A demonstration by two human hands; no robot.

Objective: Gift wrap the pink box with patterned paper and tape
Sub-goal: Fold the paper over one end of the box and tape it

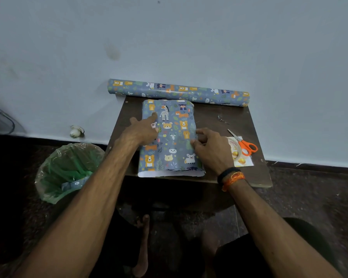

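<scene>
The wrapped box [170, 137], covered in blue animal-print paper, lies at the centre of the dark counter [219, 117], white paper edge showing at its 6 o'clock end. The left hand [142, 128] rests flat with straight fingers on the box's 9 o'clock side. The right hand [208, 146] pinches the paper at its 3 o'clock edge. The paper roll [178, 92] lies at 12 o'clock against the wall. Orange scissors [244, 144] and a tape roll [236, 152] sit at 3 o'clock, a lined bin [68, 169] at 8 o'clock.
</scene>
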